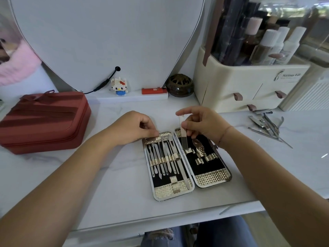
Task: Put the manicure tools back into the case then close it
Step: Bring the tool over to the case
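The manicure case [211, 179] lies open flat on the white table, gold-patterned with black lining. Its left half holds several slim metal tools [163, 157] under elastic loops. My left hand [140, 127] pinches the top left corner of the case. My right hand [201, 122] pinches a long nail file [183, 138] upright over the right half, with the file's lower end at a loop there. A pile of loose metal tools [267, 127] lies on the table to the right.
A red zip case [42, 120] sits at the left. A cream cosmetics organiser [249, 86] with bottles stands at the back right. A brown round pot [179, 85], a red lighter [154, 90] and a small toy figure [119, 86] stand by the mirror base.
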`<state>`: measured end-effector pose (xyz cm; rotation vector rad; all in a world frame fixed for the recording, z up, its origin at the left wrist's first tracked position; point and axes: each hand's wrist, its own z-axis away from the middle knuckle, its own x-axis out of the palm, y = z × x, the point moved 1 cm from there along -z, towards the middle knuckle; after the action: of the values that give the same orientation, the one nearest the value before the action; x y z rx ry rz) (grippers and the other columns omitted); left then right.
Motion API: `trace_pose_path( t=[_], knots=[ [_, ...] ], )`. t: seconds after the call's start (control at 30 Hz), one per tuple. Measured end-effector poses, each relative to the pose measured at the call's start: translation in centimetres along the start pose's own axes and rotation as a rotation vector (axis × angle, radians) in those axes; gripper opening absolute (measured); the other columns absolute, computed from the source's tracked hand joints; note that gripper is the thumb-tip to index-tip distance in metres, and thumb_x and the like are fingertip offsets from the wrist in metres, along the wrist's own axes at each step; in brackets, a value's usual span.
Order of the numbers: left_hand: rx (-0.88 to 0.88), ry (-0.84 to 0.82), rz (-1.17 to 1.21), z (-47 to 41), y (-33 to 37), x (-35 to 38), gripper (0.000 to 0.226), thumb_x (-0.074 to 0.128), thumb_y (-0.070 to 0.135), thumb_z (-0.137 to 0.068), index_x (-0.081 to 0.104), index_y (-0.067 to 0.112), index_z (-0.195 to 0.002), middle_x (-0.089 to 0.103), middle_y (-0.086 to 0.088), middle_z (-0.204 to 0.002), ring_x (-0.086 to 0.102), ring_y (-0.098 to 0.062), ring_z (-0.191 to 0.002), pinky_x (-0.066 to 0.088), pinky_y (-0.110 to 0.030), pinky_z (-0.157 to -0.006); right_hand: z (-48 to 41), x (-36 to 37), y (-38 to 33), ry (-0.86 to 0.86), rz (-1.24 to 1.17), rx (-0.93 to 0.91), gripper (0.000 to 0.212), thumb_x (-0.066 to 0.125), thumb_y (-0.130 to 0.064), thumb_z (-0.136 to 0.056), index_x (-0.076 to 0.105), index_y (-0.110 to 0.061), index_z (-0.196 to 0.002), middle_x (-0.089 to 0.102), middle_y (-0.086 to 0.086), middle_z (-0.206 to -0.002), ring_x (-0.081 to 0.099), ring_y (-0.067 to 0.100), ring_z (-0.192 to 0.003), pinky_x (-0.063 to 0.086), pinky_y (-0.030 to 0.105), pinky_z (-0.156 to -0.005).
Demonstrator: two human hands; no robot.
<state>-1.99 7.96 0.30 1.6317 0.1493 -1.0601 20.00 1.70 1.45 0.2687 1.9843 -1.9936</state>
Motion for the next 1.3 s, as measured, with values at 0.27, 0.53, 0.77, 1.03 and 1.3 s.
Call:
trace_pose_path(
  t=[0.27, 0.53, 0.77, 1.03, 1.3],
  knots=[
    [0.003, -0.002, 0.006, 0.2, 0.4, -0.1, 0.014, 0.079, 0.031, -0.072, 0.072, 0.02, -0.072, 0.06, 0.018, -0.051, 0.05, 0.007, -0.048, 0.035, -0.006, -0.048, -0.1, -0.3, 0.2, -0.099, 0.147, -0.017, 0.028, 0.064, -0.007, -0.084, 0.065, -0.019, -0.109, 0.062, -0.003, -0.064, 0.058, 0.009, -0.06, 0.049, 0.019, -0.058],
    [-0.003, -0.012, 0.009, 0.1, 0.2, 0.0, 0.014, 0.078, 0.033, -0.072, 0.072, 0.02, -0.072, 0.061, 0.017, -0.053, 0.051, 0.005, -0.049, 0.036, -0.007, -0.049, 0.6, -0.5, 0.2, -0.141, 0.295, -0.002, 0.016, 0.066, -0.015, -0.084, 0.074, -0.021, -0.096, 0.072, 0.002, -0.095, 0.067, 0.017, -0.088, 0.054, 0.029, -0.084],
    [-0.008, -0.018, 0.024, 0.2, 0.3, 0.0, 0.013, 0.078, 0.033, -0.072, 0.071, 0.022, -0.071, 0.061, 0.016, -0.054, 0.051, 0.005, -0.05, 0.037, -0.008, -0.05, 1.7, -0.6, 0.2, -0.079, 0.334, -0.057, 0.014, 0.065, -0.014, -0.084, 0.073, -0.024, -0.09, 0.07, -0.003, -0.085, 0.064, 0.009, -0.078, 0.052, 0.024, -0.078],
    [0.002, -0.008, 0.031, 0.2, 0.3, 0.0, 0.008, 0.078, 0.025, -0.075, 0.073, 0.021, -0.07, 0.064, 0.019, -0.057, 0.052, 0.006, -0.051, 0.039, -0.005, -0.052, 6.4, -8.6, 2.7, 0.497, 0.587, -0.018, 0.007, 0.072, -0.015, -0.077, 0.069, -0.02, -0.079, 0.065, -0.005, -0.074, 0.055, 0.002, -0.065, 0.039, 0.003, -0.062],
    [-0.017, 0.003, 0.041, 0.3, 0.5, 0.1, 0.013, 0.078, 0.031, -0.071, 0.074, 0.018, -0.071, 0.066, 0.013, -0.057, 0.05, 0.001, -0.05, 0.038, -0.012, -0.051, 8.1, -13.5, 5.6, 0.447, 0.766, 0.258, 0.008, 0.073, -0.022, -0.076, 0.068, -0.018, -0.079, 0.058, 0.0, -0.08, 0.053, 0.018, -0.079, 0.035, 0.026, -0.073]
  ],
)
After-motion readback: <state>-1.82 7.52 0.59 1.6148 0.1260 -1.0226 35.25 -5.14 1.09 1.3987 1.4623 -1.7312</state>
